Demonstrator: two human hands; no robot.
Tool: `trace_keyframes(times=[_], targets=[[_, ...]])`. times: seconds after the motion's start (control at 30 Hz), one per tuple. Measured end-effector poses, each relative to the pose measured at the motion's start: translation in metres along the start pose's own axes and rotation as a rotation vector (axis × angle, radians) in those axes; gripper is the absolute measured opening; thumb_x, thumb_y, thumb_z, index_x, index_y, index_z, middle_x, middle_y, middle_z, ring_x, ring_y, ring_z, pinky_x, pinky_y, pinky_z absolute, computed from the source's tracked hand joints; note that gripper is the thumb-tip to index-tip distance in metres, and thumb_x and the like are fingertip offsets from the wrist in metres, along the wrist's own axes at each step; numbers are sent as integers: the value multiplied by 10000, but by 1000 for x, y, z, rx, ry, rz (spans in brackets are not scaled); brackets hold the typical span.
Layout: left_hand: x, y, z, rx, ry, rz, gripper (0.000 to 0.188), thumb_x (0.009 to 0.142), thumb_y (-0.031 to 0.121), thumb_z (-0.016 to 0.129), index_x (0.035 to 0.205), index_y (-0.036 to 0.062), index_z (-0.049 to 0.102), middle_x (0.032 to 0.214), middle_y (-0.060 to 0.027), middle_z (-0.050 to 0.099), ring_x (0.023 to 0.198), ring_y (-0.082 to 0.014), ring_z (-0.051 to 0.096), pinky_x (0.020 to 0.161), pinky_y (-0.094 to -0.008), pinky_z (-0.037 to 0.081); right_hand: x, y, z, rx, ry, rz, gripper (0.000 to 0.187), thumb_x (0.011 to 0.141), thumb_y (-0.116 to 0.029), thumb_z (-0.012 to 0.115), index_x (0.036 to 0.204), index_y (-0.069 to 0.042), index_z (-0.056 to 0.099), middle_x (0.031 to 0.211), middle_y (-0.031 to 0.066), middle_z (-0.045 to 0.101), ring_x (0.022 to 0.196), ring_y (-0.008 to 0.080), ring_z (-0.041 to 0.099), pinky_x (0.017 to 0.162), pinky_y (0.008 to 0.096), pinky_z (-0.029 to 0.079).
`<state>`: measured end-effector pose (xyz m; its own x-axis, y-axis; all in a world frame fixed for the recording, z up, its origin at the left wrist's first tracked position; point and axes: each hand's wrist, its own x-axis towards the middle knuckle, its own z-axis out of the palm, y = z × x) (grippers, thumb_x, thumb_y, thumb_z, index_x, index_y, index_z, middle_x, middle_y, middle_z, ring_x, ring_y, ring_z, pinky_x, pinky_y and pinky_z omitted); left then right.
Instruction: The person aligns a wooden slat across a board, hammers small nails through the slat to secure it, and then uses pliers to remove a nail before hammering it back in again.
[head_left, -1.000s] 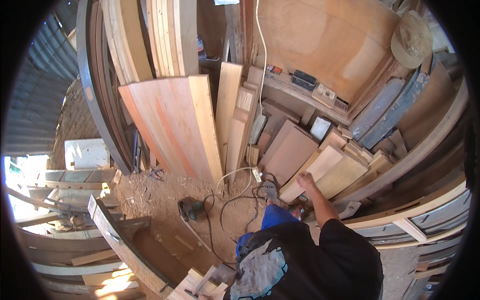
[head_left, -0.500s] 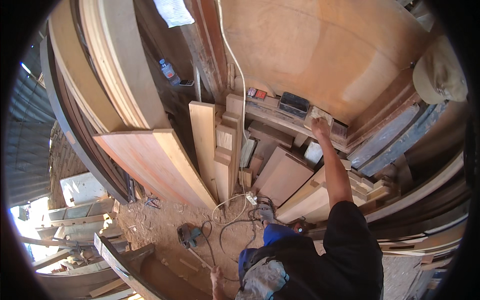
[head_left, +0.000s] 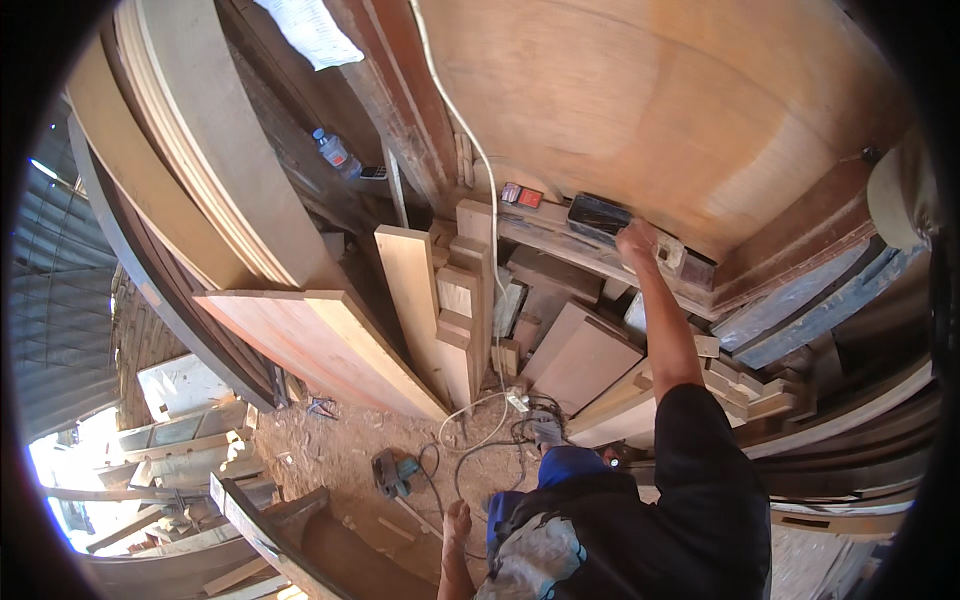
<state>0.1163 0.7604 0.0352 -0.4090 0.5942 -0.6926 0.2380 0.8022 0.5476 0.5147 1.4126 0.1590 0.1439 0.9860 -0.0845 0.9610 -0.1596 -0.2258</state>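
Note:
My right arm stretches forward to a wooden ledge (head_left: 545, 232) along the plywood panel. There my right hand (head_left: 637, 240) is closed, its fingers bent at the right end of a black open-topped box (head_left: 596, 214). What the fingers hold, if anything, is hidden. Beside the hand, to the right, lies a pale block with a rough top (head_left: 670, 252). A small red and black packet (head_left: 522, 195) sits left of the box. My left hand (head_left: 456, 522) hangs low with curled fingers, their contents not visible. Below it on the dirt floor is a teal and dark power tool (head_left: 394, 474).
Upright boards (head_left: 410, 300) and short offcuts lean below the ledge. A pale cord (head_left: 480, 150) hangs down to a white socket (head_left: 517, 400) near my foot. Curved panels (head_left: 215, 130) rise at left, with a plastic bottle (head_left: 336, 153) behind them. A cap (head_left: 900, 195) hangs at right.
My right hand has moved left from the pale block to the black box's end. The left hand has risen a little. The whole view has shifted slightly.

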Motion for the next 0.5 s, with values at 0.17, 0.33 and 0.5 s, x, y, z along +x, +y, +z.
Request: trace_keyframes(times=[0.17, 0.33, 0.5], targets=[[33, 58, -21, -244, 27, 212, 513, 1023, 372, 559, 1346, -23, 615, 1268, -201, 688, 1192, -306, 654, 1015, -377, 491, -119, -62, -44, 209, 154, -189, 194, 897, -154, 621, 967, 20, 671, 970, 287, 694, 965, 463, 673, 883, 530, 528], [30, 183, -41, -1080, -480, 284, 613, 1063, 527, 445, 1550, 157, 406, 1453, -169, 555, 1258, -326, 577, 1059, -532, 453, -246, -123, -102, 329, -30, -635, 132, 888, -116, 608, 903, 15, 615, 883, 266, 657, 891, 472, 640, 818, 542, 503], [-40, 236, -97, -1482, -904, 338, 848, 957, 664, 524, 1535, 53, 408, 1492, -277, 493, 1325, -527, 502, 1024, -682, 459, -375, -189, -128, 378, -287, -994, 94, 894, -101, 596, 897, -8, 602, 852, 226, 649, 859, 460, 627, 777, 537, 493]])
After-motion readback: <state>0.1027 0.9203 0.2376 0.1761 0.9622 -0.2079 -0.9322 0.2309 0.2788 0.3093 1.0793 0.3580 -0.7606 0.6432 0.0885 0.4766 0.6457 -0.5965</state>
